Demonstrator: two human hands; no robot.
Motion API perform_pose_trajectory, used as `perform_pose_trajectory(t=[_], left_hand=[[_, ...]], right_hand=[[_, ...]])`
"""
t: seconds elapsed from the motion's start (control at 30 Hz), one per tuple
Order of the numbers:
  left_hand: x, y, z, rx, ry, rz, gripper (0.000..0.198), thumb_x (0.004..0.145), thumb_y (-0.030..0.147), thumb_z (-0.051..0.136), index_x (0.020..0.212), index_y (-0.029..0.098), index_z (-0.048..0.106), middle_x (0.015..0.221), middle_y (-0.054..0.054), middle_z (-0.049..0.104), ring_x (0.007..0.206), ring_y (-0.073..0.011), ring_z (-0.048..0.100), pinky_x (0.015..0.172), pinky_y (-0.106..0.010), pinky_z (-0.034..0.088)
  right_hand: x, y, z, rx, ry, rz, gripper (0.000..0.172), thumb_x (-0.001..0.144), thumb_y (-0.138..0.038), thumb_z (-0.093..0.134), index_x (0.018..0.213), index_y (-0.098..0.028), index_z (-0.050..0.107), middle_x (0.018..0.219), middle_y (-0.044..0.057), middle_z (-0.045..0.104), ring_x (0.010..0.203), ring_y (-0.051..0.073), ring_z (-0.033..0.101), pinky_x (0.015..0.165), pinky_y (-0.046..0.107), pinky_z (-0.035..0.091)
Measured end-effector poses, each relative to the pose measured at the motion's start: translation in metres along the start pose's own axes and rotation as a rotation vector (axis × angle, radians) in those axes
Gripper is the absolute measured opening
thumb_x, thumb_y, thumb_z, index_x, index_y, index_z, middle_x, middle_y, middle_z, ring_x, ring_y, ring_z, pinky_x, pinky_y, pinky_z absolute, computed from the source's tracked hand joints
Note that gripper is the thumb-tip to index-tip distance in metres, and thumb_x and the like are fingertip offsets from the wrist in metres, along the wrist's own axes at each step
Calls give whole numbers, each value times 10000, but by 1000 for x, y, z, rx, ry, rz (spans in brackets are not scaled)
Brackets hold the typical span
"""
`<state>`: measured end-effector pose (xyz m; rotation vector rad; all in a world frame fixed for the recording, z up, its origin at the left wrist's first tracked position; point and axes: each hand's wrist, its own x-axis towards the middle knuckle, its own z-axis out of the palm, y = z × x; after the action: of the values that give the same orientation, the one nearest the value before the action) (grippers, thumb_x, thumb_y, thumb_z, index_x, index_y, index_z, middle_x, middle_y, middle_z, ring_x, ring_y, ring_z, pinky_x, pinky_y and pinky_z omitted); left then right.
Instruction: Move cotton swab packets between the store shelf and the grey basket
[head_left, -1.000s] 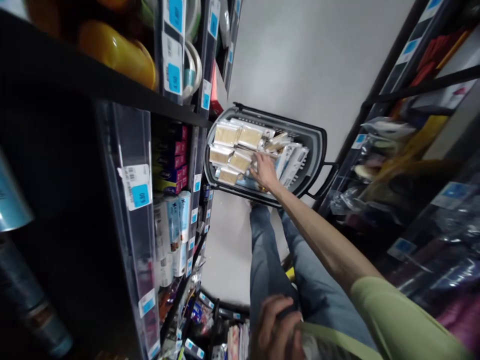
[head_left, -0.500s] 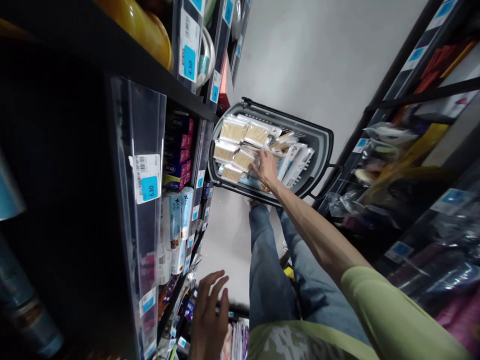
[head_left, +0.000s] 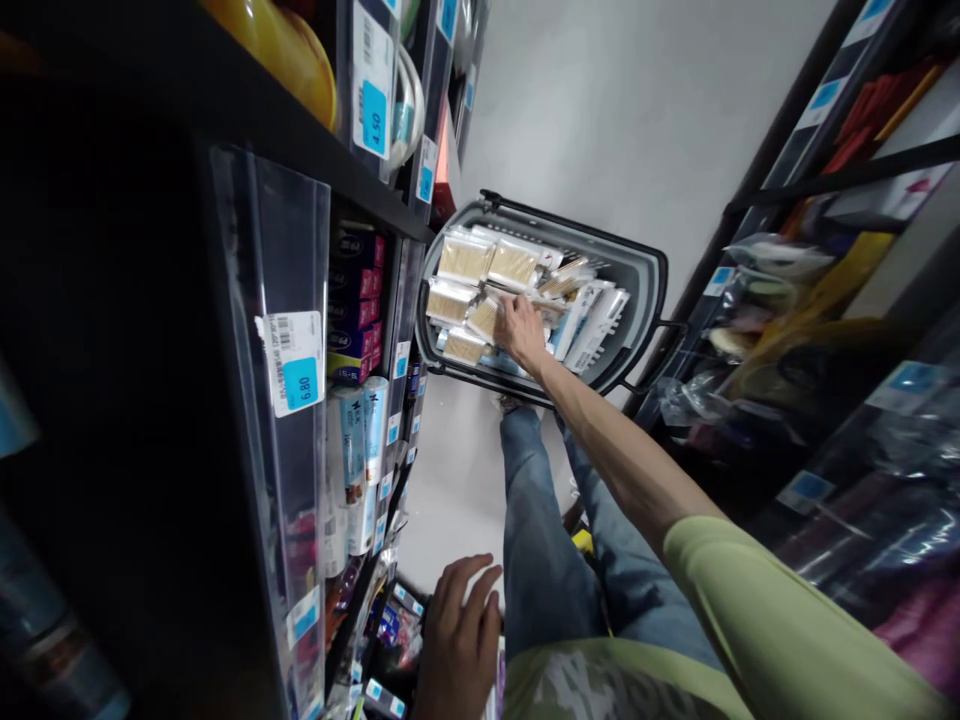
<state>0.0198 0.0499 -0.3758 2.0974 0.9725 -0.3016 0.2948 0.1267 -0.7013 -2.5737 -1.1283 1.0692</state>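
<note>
My right hand point(head_left: 523, 330) reaches down into a grey shopping basket point(head_left: 637, 295) with a black rim. Its bent fingers close on a clear pack of thin tan sticks point(head_left: 484, 318), which look like toothpicks; the fingertips are partly hidden. Around it lie several similar flat packs point(head_left: 465, 257), a bundle of loose-looking tan sticks point(head_left: 568, 278) and long white packages point(head_left: 596, 330) on the right side. Low in the picture my left hand point(head_left: 461, 630) hangs in the air, fingers apart and slightly curled, holding nothing.
A tall black shelf point(head_left: 142, 330) with price tags rises close on the left, stocked with small purple boxes point(head_left: 356, 300) and pale blue rolls point(head_left: 352, 440). Shelves with plastic-wrapped goods point(head_left: 787, 270) flank the right. The basket rests on the grey floor point(head_left: 600, 100), before my legs point(head_left: 536, 510).
My right hand has shifted slightly left within the basket, over the packs, and its fingers look more bent. My left hand has moved to the right, towards my leg.
</note>
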Motion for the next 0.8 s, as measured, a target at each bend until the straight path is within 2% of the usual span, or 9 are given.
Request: perform_pose_trajectory(t=[0.1,0.17,0.3,0.53,0.67,0.73,0.8], left_hand=[[-4,-9,-3,12,10,-35,321,956,107,469,1174,252,653,1132,-76,714,1058,-192,701,888,-338,633],[-6,-11,-2,7,1,-42,320,956,106,468,1175,249,653,1136,-73,712,1062,-188,698,889,-333,631],[-7,-8,4,-15,-33,-40,311,965,113,474,1188,241,649,1147,-78,707,1074,-189,691,887,-333,627],[-5,0,10,-83,-47,-56,325,952,84,468,1184,230,642,1133,-86,704,1068,-197,690,889,-344,625],[-6,-5,6,-85,-49,-70,330,954,85,466,1184,235,648,1136,-90,702,1072,-200,689,891,-344,622],[-6,-10,4,-86,-35,-78,328,959,93,467,1191,239,647,1143,-88,699,1078,-198,684,898,-343,618],[-6,-14,4,-89,-32,-95,333,964,99,471,1213,243,640,1157,-83,693,1093,-193,675,915,-340,610]], right_hand=[[-3,4,4,19,5,-6,332,922,-151,484,1251,-154,524,1224,201,580,1123,366,506,931,501,422],[-6,8,5,20,24,-16,296,932,-254,555,1213,-162,539,1266,203,562,1159,380,476,929,518,423],[-9,10,6,37,22,47,485,876,-422,690,1238,-147,520,1308,221,523,1156,395,478,898,537,455],[-1,6,15,169,34,186,606,773,-340,782,1266,-118,509,1274,208,548,1094,348,562,937,469,482],[-2,16,16,243,-6,173,354,779,-307,728,1071,-123,651,1074,149,666,1006,334,603,906,434,497],[-10,24,13,247,70,132,267,826,-305,657,1028,-133,680,1067,148,676,1025,343,601,928,449,487],[-24,31,8,294,165,102,287,877,-352,597,1039,-130,681,1078,156,677,1029,337,604,931,446,485]])
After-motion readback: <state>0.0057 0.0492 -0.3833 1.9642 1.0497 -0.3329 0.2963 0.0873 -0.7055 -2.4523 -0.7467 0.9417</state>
